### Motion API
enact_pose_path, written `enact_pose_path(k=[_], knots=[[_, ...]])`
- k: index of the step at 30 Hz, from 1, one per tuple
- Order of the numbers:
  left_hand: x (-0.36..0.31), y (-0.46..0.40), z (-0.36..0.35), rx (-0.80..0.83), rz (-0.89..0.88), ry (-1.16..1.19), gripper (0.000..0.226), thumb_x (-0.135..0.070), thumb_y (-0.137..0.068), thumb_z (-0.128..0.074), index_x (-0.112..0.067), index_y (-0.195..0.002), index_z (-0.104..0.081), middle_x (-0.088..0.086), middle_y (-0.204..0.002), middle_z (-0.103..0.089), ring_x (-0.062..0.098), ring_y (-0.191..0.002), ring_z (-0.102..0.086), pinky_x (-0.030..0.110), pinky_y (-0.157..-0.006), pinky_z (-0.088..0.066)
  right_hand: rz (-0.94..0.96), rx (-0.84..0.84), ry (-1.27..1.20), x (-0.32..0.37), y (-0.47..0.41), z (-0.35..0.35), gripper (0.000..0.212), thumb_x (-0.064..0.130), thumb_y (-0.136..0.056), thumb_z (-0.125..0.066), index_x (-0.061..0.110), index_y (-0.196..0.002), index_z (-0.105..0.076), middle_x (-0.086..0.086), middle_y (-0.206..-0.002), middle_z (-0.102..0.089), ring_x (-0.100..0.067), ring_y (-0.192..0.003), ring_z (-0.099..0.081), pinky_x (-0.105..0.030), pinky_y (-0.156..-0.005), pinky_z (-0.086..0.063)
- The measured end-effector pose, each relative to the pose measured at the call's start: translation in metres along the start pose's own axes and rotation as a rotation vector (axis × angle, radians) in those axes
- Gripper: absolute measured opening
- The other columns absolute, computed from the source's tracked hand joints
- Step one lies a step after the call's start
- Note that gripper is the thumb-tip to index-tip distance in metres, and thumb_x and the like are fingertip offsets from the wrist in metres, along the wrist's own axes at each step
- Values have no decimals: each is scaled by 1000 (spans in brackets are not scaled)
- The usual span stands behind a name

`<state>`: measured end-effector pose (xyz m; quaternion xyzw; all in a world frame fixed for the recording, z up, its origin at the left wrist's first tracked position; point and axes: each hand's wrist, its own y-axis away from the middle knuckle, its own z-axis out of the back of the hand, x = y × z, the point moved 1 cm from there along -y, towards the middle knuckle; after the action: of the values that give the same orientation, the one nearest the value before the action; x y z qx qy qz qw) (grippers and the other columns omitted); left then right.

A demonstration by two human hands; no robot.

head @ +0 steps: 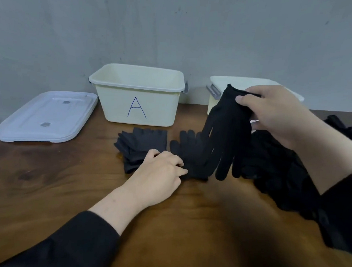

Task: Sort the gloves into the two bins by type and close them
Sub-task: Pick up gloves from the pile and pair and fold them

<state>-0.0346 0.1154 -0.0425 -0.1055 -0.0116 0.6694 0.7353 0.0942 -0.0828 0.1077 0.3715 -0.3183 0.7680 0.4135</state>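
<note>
The right hand (275,114) pinches a black glove (224,136) by its cuff, fingers dangling above the worktop (64,188) before the second bin (217,82). The left hand (160,169) rests, fingers curled, on a flat glove stack (190,152). The knit looks soft, light and limp; the cuff seems the best hold.

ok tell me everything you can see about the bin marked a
The bin is a cream, plastic-looking rectangular tub with a rolled rim and a blue handwritten A on its front. Grey latches show at both ends. It stands upright and open on the wooden table close to the grey wall, with no lid on. Nothing visible touches it but the table, and its visible inside looks empty.
</note>
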Motion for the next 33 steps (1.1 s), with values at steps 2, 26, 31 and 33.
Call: enact_pose_path(k=[2,26,31,33], knots=[[1,1,0,-22,9,36,40,-22,-103,-40,-36,-134,-61,-14,-142,-50,7,-135,-33,38,-118,-8,4,31,85,-2,-9,-5,23,19,-96,-59,-1,-97,-68,-23,-104,-69,-23,-78,-65,-36,-68,-61],[15,-6,2,-241,21,171,27,-27,-95,-51,-29,-111,-73,-15,-112,-65,10,-109,-54,37,-105,-34,331,235,356,-124,62,-101,27,41,-95,-62,33,-119,-71,27,-136,-56,12,-133,-42,-9,-114,-27],[14,-9,-5,-94,-37,88,38,-54,-97,-49,-34,-122,-69,-16,-125,-58,6,-121,-45,33,-108,-21,370,272,350,-123,59,-95,39,56,-90,-58,34,-120,-71,26,-134,-52,3,-133,-44,-18,-112,-33],[15,-10,-6,-87,-43,78,43,-60,-94,-50,-35,-124,-68,-16,-126,-57,6,-121,-44,34,-109,-21,398,344,403,-126,57,-92,41,59,-90,-59,37,-123,-67,26,-134,-48,1,-133,-43,-25,-112,-35]])
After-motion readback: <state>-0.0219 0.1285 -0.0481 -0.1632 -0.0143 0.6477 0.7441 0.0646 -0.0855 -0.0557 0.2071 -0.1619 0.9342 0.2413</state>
